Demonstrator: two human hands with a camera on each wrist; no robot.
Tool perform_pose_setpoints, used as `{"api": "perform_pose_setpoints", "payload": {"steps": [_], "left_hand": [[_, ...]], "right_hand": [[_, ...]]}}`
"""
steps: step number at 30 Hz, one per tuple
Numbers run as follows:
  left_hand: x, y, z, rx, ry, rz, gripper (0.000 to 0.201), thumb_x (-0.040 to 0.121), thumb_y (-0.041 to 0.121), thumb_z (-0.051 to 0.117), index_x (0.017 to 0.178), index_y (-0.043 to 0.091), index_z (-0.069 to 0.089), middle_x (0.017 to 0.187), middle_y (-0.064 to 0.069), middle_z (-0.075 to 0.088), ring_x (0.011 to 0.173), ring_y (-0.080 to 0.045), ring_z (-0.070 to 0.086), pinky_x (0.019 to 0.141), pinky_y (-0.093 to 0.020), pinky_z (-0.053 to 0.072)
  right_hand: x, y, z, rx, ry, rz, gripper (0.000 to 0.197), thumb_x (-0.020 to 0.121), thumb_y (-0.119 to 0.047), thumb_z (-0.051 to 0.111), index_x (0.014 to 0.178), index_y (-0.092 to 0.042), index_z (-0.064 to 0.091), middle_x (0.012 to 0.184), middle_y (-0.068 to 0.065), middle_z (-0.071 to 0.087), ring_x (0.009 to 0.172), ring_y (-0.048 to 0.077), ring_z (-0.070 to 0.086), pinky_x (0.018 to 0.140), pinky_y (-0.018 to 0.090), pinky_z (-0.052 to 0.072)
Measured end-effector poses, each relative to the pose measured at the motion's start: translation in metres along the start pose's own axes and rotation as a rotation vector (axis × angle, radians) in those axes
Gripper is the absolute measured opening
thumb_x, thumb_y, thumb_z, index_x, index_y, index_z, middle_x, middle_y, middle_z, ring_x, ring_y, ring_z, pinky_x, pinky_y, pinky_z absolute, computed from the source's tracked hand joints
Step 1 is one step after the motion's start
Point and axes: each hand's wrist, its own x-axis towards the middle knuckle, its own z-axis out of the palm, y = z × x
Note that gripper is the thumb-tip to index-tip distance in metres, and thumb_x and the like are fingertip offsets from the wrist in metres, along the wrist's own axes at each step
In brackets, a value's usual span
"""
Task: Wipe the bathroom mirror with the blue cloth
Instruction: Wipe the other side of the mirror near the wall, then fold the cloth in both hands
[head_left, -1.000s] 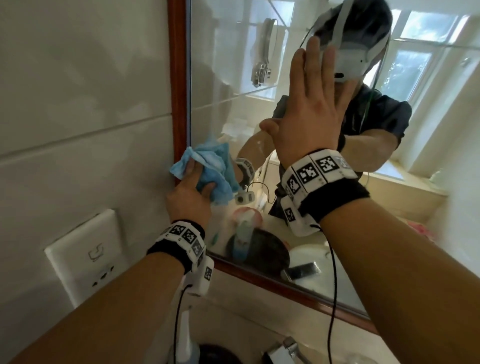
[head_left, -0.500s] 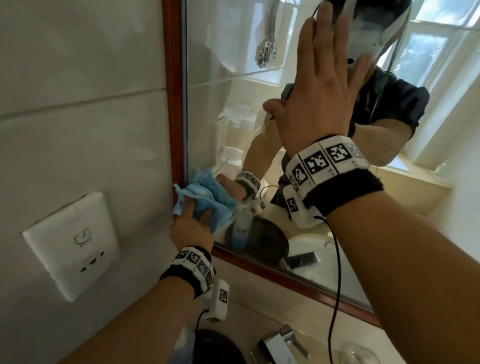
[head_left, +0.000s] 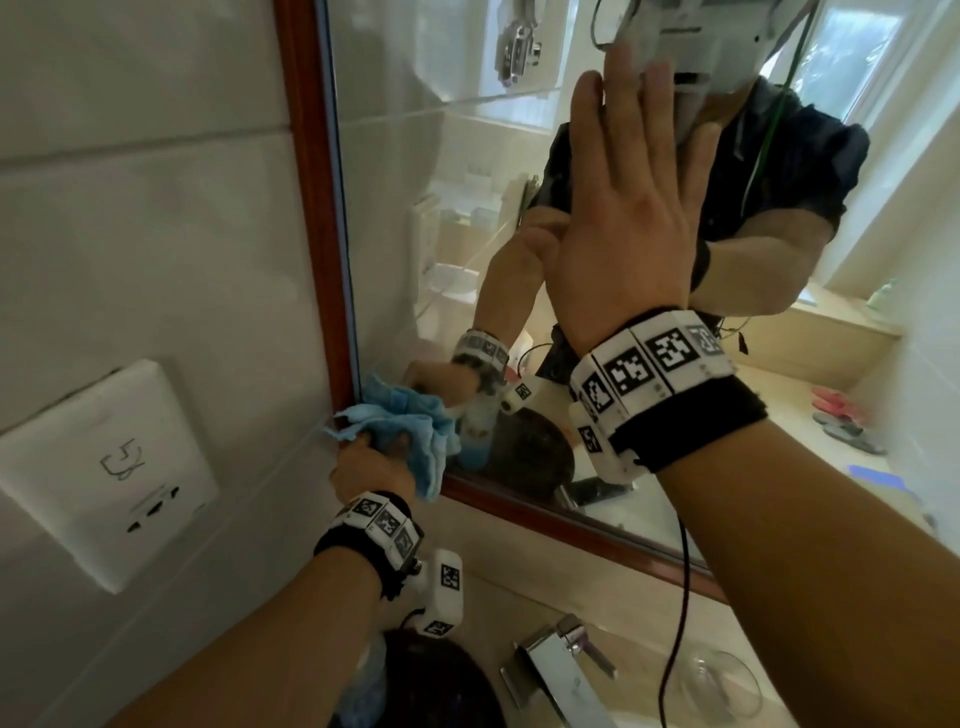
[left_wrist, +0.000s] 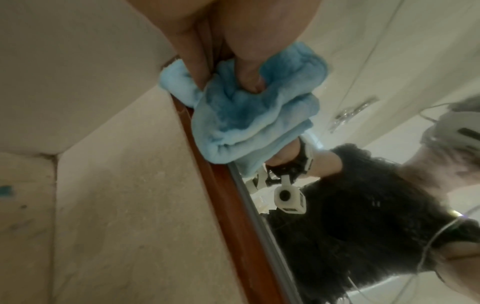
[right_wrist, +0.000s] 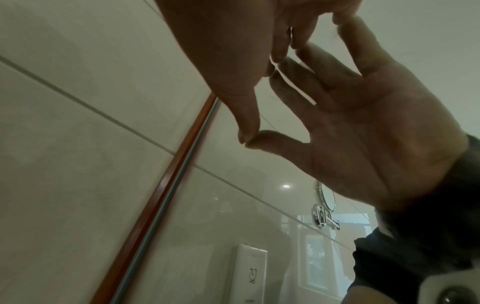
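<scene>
Wiping is under way at the near lower left corner of the mirror (head_left: 395, 218): the left hand (head_left: 371, 470) has its fingers curled into the bunched blue cloth (head_left: 410, 423) and presses it against the glass where the left and bottom strips of the red-brown frame (head_left: 306, 208) meet. In the left wrist view the cloth (left_wrist: 249, 107) laps over the frame edge as well as the glass. The right hand (head_left: 631, 223) holds nothing; its fingers are straight and spread, the fingertips (right_wrist: 249, 131) touching the glass further right and higher up, apparently as a brace. How much of the mirror has been cleaned cannot be told, since no streaks or wet marks show. Judging by where the cloth sits, the broad area to the right, including the patch under the right hand, probably remains to be covered, and that hand's contact may leave prints needing another pass.
</scene>
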Motion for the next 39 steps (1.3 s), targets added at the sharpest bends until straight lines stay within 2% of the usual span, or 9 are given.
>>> {"api": "perform_pose_setpoints", "payload": {"steps": [3,7,11,14,21,27,34,36,39], "left_hand": [[-0.002,0.000,0.003,-0.024,0.005,0.002,0.031,0.094,0.021,0.059,0.119,0.004,0.066,0.119,-0.020,0.064,0.105,-0.040,0.062,0.088,-0.042,0.049],[-0.017,0.004,0.012,0.061,-0.066,-0.005,0.030,0.095,0.027,0.058,0.114,0.005,0.067,0.119,-0.018,0.064,0.106,-0.036,0.062,0.087,-0.038,0.048],[-0.034,0.010,0.021,0.124,-0.090,0.016,0.031,0.095,0.034,0.057,0.111,0.010,0.068,0.119,-0.014,0.064,0.106,-0.032,0.062,0.079,-0.033,0.045],[-0.051,0.015,0.032,0.158,-0.110,0.047,0.032,0.095,0.035,0.056,0.108,0.008,0.068,0.117,-0.015,0.066,0.105,-0.032,0.063,0.084,-0.033,0.048],[-0.090,0.028,0.050,0.218,-0.152,0.096,0.035,0.097,0.031,0.052,0.121,0.007,0.061,0.128,-0.014,0.060,0.118,-0.028,0.056,0.094,-0.034,0.045],[-0.121,0.038,0.062,0.021,-0.196,0.041,0.041,0.092,0.030,0.064,0.125,0.006,0.061,0.128,-0.015,0.061,0.116,-0.032,0.059,0.093,-0.036,0.046],[-0.134,0.032,0.057,-0.185,-0.318,0.053,0.034,0.084,0.033,0.073,0.105,0.006,0.072,0.108,-0.013,0.071,0.101,-0.033,0.066,0.082,-0.032,0.050],[-0.140,0.030,0.052,-0.279,-0.353,0.063,0.031,0.074,0.035,0.081,0.091,0.010,0.075,0.096,-0.010,0.075,0.091,-0.032,0.069,0.084,-0.038,0.056],[-0.148,0.029,0.042,-0.395,-0.385,0.096,0.031,0.070,0.038,0.083,0.086,0.013,0.074,0.086,-0.002,0.073,0.084,-0.024,0.068,0.075,-0.030,0.054]], "right_hand": [[-0.001,0.004,0.005,-0.024,0.028,-0.024,0.087,0.085,-0.053,0.052,0.153,-0.011,0.018,0.160,0.010,0.014,0.148,0.029,0.010,0.117,0.051,-0.003],[-0.001,0.015,0.008,-0.051,0.003,-0.093,0.085,0.086,-0.064,0.028,0.152,-0.011,0.022,0.160,0.011,0.018,0.147,0.030,0.013,0.111,0.032,-0.025],[-0.023,0.020,0.002,-0.043,-0.034,-0.069,0.077,0.088,-0.051,0.036,0.153,-0.014,0.017,0.161,0.006,0.011,0.149,0.026,0.007,0.116,0.040,-0.009],[-0.031,0.030,-0.003,-0.052,-0.075,-0.084,0.078,0.087,-0.055,0.023,0.154,-0.015,0.015,0.162,0.005,0.011,0.149,0.024,0.006,0.116,0.036,-0.013],[-0.059,0.058,-0.016,0.015,-0.103,-0.091,0.071,0.088,-0.027,0.046,0.153,-0.015,0.021,0.161,0.004,0.013,0.149,0.023,0.006,0.118,0.034,-0.007],[-0.082,0.075,-0.037,0.138,-0.215,-0.080,0.077,0.084,-0.050,0.016,0.152,-0.013,0.024,0.161,0.006,0.013,0.149,0.024,0.005,0.120,0.038,-0.002],[-0.127,0.083,-0.038,0.243,-0.180,-0.066,0.042,0.081,-0.015,0.068,0.122,-0.010,0.061,0.132,0.010,0.057,0.126,0.028,0.049,0.105,0.043,0.041],[-0.141,0.085,-0.046,0.301,-0.314,-0.043,0.035,0.082,-0.017,0.068,0.117,-0.014,0.063,0.112,0.005,0.065,0.098,0.027,0.063,0.081,0.036,0.052],[-0.162,0.086,-0.055,0.336,-0.602,0.025,0.046,0.087,-0.034,0.063,0.130,-0.023,0.050,0.116,0.000,0.061,0.097,0.023,0.061,0.081,0.036,0.052]]}}
